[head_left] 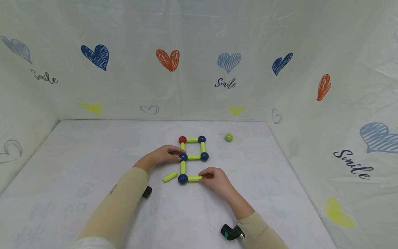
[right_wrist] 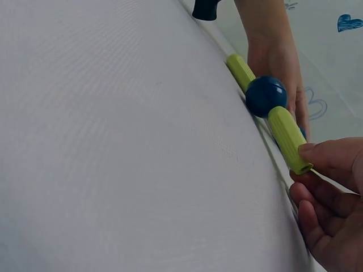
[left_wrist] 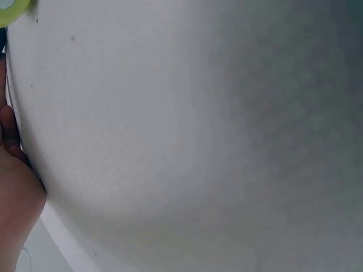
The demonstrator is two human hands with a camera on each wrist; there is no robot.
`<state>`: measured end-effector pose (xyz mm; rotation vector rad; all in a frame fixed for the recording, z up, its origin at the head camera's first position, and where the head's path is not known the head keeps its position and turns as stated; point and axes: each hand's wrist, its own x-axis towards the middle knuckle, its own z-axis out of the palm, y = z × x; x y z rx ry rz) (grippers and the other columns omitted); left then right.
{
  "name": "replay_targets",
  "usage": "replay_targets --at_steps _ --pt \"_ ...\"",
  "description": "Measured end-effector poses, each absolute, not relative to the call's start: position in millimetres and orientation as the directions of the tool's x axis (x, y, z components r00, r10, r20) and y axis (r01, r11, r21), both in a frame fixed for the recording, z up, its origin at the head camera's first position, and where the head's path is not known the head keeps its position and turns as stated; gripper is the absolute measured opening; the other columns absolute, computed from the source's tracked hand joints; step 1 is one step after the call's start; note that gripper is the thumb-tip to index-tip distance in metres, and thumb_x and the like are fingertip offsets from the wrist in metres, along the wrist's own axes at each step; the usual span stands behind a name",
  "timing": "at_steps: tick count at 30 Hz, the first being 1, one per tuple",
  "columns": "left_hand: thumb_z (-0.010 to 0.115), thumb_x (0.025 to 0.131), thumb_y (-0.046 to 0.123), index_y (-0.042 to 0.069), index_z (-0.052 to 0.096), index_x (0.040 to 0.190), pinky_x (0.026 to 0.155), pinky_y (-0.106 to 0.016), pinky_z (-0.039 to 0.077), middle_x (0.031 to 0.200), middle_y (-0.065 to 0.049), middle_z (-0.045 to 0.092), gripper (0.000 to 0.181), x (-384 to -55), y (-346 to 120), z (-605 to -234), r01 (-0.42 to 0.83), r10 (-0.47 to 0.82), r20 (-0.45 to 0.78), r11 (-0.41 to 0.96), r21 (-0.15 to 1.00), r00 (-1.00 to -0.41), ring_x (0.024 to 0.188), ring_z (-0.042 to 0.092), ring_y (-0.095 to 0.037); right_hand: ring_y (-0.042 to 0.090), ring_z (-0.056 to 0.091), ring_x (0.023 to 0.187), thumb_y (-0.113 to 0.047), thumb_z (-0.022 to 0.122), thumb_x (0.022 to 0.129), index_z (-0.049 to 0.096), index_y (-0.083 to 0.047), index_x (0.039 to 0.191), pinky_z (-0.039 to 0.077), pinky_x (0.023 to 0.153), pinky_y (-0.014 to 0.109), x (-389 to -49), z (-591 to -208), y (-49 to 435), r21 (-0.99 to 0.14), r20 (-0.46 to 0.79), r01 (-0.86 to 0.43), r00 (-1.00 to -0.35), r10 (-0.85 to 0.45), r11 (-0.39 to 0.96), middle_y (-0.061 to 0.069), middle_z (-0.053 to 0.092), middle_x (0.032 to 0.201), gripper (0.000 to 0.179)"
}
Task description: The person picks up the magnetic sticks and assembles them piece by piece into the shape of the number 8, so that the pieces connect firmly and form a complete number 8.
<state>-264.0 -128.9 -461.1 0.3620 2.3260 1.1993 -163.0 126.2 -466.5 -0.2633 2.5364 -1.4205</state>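
Observation:
Yellow-green rods and balls form a flat figure on the table: a square with a red ball (head_left: 182, 139) at its far left corner and blue balls at the others. From the near left corner, a blue ball (head_left: 183, 157), a rod (head_left: 183, 168) runs toward me to another blue ball (head_left: 182, 178). My left hand (head_left: 160, 155) holds that corner ball between thumb and fingers. My right hand (head_left: 216, 180) pinches the free end of a rod (right_wrist: 289, 140) whose other end meets the nearest blue ball (right_wrist: 266, 97). The left wrist view shows mostly table surface.
A loose yellow-green rod (head_left: 170, 177) lies left of the figure, near my left forearm. Farther back on the right sits a green ball (head_left: 228, 137). A cloth wall (head_left: 192, 90) printed with hearts rises behind the white table (head_left: 102, 148).

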Motion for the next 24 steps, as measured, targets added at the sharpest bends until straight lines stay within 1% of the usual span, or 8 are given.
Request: replay_targets --at_steps 6,18,24 --pt "0.068 0.093 0.020 0.018 0.067 0.128 0.110 -0.050 0.030 0.131 -0.006 0.058 0.035 -264 -129 -461 0.015 0.452 -0.301 0.574 0.819 -0.839 0.124 0.046 -0.027 0.014 0.057 0.080 -0.007 0.073 0.086 0.074 -0.006 0.101 0.051 0.070 0.029 -164 -465 127 -0.849 -0.118 -0.039 -0.958 -0.262 0.527 -0.001 0.065 0.087 0.015" --pt "0.067 0.093 0.021 0.020 0.066 0.128 0.110 -0.051 0.030 0.133 -0.006 0.057 0.034 -263 -130 -461 0.014 0.454 -0.301 0.571 0.821 -0.839 0.125 0.045 -0.027 0.014 0.057 0.081 -0.006 0.071 0.087 0.074 -0.006 0.103 0.051 0.071 0.029 -168 -463 131 -0.843 -0.128 -0.048 -0.949 -0.287 0.536 -0.001 0.065 0.089 0.016" --pt "0.068 0.093 0.020 0.020 0.067 0.127 0.110 -0.050 0.031 0.133 -0.006 0.057 0.034 -261 -129 -461 -0.002 0.443 -0.306 0.567 0.824 -0.843 0.125 0.045 -0.027 0.015 0.057 0.082 -0.006 0.071 0.087 0.073 -0.008 0.103 0.051 0.070 0.030 -178 -452 139 -0.827 -0.115 -0.040 -0.965 -0.237 0.560 -0.001 0.066 0.092 0.016"
